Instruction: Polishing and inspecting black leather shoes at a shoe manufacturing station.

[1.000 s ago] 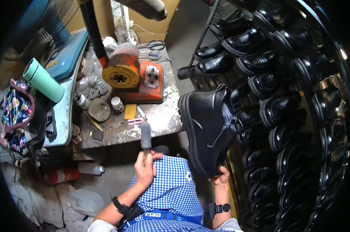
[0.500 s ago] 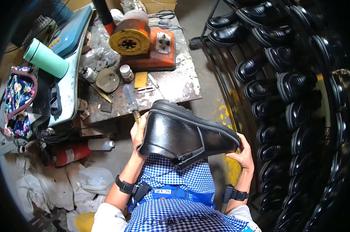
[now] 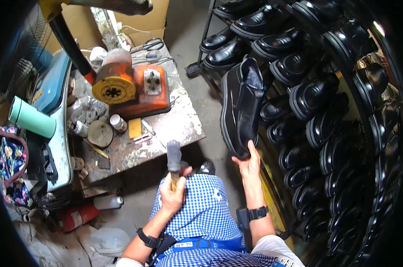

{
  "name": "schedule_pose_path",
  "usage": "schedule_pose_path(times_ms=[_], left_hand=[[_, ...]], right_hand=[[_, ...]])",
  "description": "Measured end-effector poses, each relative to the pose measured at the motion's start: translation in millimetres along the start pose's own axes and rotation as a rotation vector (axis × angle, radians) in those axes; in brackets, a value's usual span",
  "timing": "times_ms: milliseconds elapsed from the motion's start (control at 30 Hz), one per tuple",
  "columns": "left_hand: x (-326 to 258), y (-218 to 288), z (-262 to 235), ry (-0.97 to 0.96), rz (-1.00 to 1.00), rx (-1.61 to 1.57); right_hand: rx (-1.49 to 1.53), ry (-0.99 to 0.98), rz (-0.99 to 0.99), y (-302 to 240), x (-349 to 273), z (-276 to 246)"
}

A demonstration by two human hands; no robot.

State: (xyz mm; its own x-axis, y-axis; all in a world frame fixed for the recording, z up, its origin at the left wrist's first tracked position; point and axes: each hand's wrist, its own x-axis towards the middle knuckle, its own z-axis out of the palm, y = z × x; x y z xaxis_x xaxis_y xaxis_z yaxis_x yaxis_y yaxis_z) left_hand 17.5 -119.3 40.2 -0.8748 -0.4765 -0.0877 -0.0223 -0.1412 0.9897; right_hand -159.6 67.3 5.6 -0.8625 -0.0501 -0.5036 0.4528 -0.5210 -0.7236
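- A hammer [image 3: 173, 161] is gripped in the left hand [image 3: 173, 194]; fingers are closed round the wooden handle, with the dark head pointing up and away.
- The hammer head is seen just over the near edge of the bench [image 3: 175, 127], above the blue-checked apron [image 3: 200, 212].
- A black boot [image 3: 240, 109] is held by the right hand [image 3: 248, 163]; fingers are wrapped on its near end, thumb on the left side.
- The boot is raised right of the bench, long axis running near to far, thick sole turned left, opening at the far end.
- The boot is seen just in front of the left side of the rack [image 3: 208, 33]; whether it touches the rack cannot be told.
- Rows of black shoes [image 3: 310, 95] are stored on the rack, filling the right side of the scene.
- A dark band is worn on each wrist.
- An orange machine [image 3: 137, 89] with a round yellow disc is placed at the far part of the bench.
- A round tin [image 3: 99, 133], a small white jar [image 3: 118, 123] and a yellow pad [image 3: 135, 127] are laid near the machine, on its near side.
- Scissors [image 3: 150, 44] are seen at the bench's far end, beyond the machine.
- A mint-green bottle [image 3: 31, 123] is lying on its side at far left, beside a blue case [image 3: 50, 86].
- A flowered bag [image 3: 8, 171] is set at the left edge, below the bottle.
- A cardboard box [image 3: 143, 18] is standing at the far end.
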Motion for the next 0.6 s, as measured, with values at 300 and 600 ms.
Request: schedule_pose_path(times_ms=[300, 600], left_hand=[[11, -4, -1, -0.019, 0.170, 0.260], [31, -12, -6, 0.024, 0.103, 0.160]], right_hand=[[-0.009, 0.264, -0.330, 13, 108, 115], [0.139, 0.521, -0.338, 51, 153, 136]])
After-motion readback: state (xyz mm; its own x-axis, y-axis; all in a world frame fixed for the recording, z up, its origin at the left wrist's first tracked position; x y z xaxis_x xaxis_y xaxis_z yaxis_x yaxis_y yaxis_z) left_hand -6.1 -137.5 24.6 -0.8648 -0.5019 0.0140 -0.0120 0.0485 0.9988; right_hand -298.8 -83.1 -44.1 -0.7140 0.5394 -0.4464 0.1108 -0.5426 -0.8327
